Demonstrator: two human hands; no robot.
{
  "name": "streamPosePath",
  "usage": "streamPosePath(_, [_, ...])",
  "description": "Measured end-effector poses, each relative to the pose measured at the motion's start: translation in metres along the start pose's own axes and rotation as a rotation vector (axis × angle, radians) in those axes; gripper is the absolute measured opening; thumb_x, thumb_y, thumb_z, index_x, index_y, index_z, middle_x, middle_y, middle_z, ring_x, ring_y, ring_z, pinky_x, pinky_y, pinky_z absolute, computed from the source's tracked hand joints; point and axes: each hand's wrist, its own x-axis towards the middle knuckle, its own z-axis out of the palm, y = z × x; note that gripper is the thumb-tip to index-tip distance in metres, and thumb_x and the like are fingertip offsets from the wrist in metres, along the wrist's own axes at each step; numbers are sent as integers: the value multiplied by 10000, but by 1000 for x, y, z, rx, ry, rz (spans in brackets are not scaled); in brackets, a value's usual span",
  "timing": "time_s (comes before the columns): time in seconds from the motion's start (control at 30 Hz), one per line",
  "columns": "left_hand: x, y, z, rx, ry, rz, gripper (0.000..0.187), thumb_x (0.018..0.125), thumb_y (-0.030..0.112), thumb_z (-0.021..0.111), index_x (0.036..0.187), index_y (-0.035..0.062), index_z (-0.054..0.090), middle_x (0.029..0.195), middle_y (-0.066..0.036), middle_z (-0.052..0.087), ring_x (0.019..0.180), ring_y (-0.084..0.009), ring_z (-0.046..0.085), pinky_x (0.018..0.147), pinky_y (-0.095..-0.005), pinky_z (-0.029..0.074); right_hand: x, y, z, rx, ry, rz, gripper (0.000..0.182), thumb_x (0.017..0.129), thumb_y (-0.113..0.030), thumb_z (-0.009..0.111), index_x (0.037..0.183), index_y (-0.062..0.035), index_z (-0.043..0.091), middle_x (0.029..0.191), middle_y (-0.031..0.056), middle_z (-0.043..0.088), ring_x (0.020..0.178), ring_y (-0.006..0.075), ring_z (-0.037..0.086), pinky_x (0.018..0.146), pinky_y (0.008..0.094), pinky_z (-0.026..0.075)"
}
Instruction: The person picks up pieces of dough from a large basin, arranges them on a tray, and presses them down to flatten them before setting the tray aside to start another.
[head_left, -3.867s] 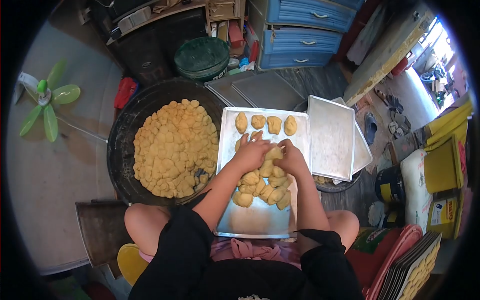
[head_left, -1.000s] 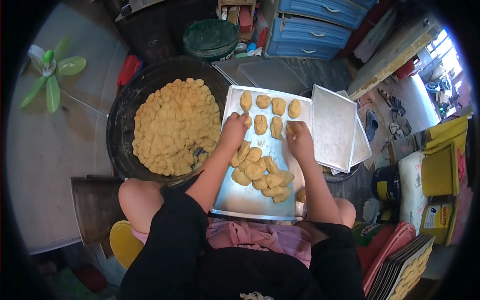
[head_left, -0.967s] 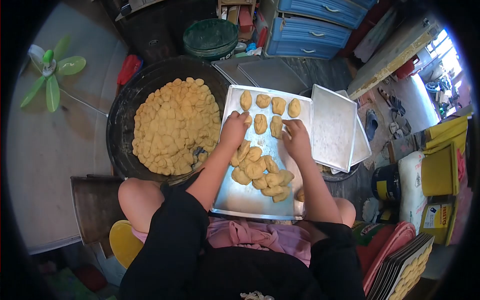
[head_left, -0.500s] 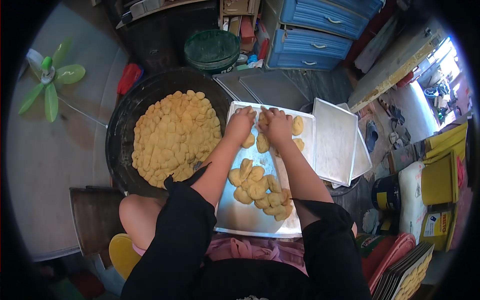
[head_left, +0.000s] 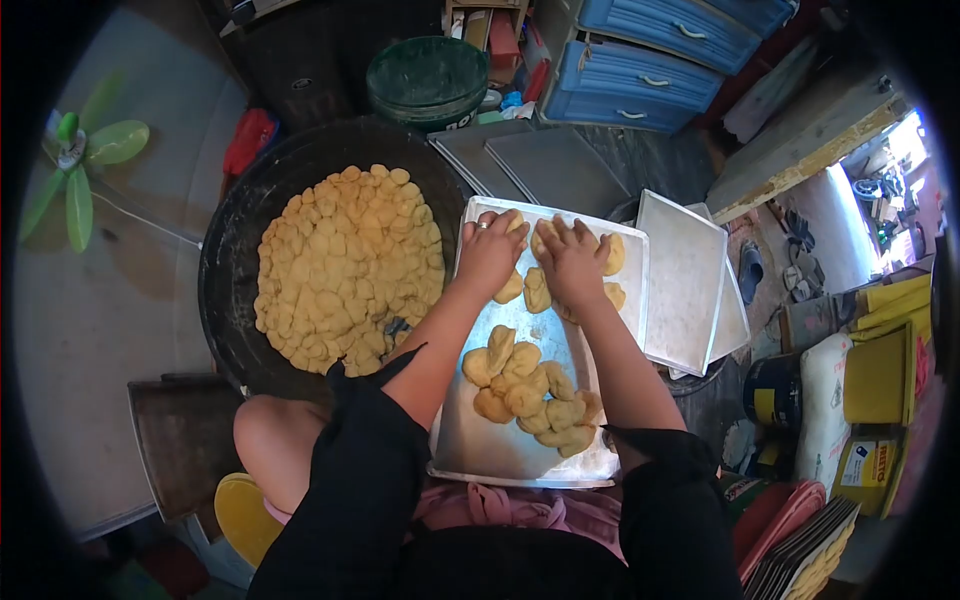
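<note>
Silver metal tray (head_left: 455,450), one: dough pile (head_left: 525,393) is being carried on its near half, dough pieces (head_left: 615,255) on its far end. Left hand (head_left: 488,257) and right hand (head_left: 575,268): far pieces are being covered, palms down, both grips being held open with fingers spread. Handling note: good shape is being served by even, light pressure and by gaps left between neighbours.

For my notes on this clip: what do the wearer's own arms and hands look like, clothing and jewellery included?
Loose black sleeves end near the elbows in pointed, flapping edges, leaving the forearms bare. Both hands are ungloved. The left hand wears a ring; on the right hand I can make out none.
</note>
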Motion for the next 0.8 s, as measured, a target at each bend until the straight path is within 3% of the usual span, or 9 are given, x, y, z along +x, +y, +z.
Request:
streamPosePath(0.13, [4,12,-7,53,111,44,292,846,229,591,1123,159,653,1257,-26,555,1204,-240,450,971,-419,306,0,-2,-10,10,-87,-17,519,873,-241,556,1375,-237,424,1428,58,399,1338,296,316,1034,650,159])
streamPosePath(0.2, [10,18,-8,44,81,101,288,848,209,581,1123,153,650,1248,-30,564,1210,-245,457,975,-413,303,9,14,-20,180,-14,86,510,844,-214,578,1342,-218,463,1368,75,471,1270,292,410,1023,586,252])
streamPosePath(0.23, [11,21,-8,30,50,145,285,850,189,572,1122,147,647,1240,-33,574,1217,-249,464,979,-408,301,13,24,-30,364,162,124,388,811,-189,590,1199,-187,592,1194,81,593,1109,279,531,939,471,364])
streamPosePath(0.27, [12,22,-8,28,49,145,285,850,189,572,1122,147,647,1240,-33,574,1217,-249,464,979,-408,301,14,28,-36,363,160,126,388,811,-189,590,1199,-187,592,1194,81,593,1109,279,531,939,471,364])
streamPosePath(0.37, [13,29,-2,49,-73,257,322,822,153,559,1134,151,637,1283,-47,557,1251,-258,458,989,-417,283,5,32,-46,203,152,175,213,775,-169,611,968,-154,701,970,61,642,932,262,570,803,409,387])
streamPosePath(0.53, [15,30,11,172,-95,253,334,814,145,558,1140,158,630,1283,-49,556,1259,-262,449,991,-452,270,-4,44,-40,153,69,24,246,766,-143,618,1000,-125,689,987,68,643,945,274,568,820,396,402])
streamPosePath(0.63, [19,36,4,155,-151,219,344,808,155,576,1148,166,625,1287,-45,554,1268,-258,439,992,-463,264,-1,71,-42,531,255,348,303,747,-127,636,1045,-83,671,1016,132,624,1007,326,565,887,399,445])
streamPosePath(0.67, [21,39,1,128,-193,191,353,802,163,589,1153,171,623,1288,-41,553,1273,-254,435,993,-462,262,-2,77,-41,535,255,344,303,747,-127,636,1045,-83,671,1016,132,624,1007,326,565,887,399,445])
streamPosePath(0.8, [33,45,17,-28,-58,226,368,793,190,616,1161,181,622,1275,-48,560,1279,-241,429,992,-460,260,-10,82,-40,561,-2,409,412,697,-140,653,1097,-45,648,1057,177,611,1063,337,563,914,372,454])
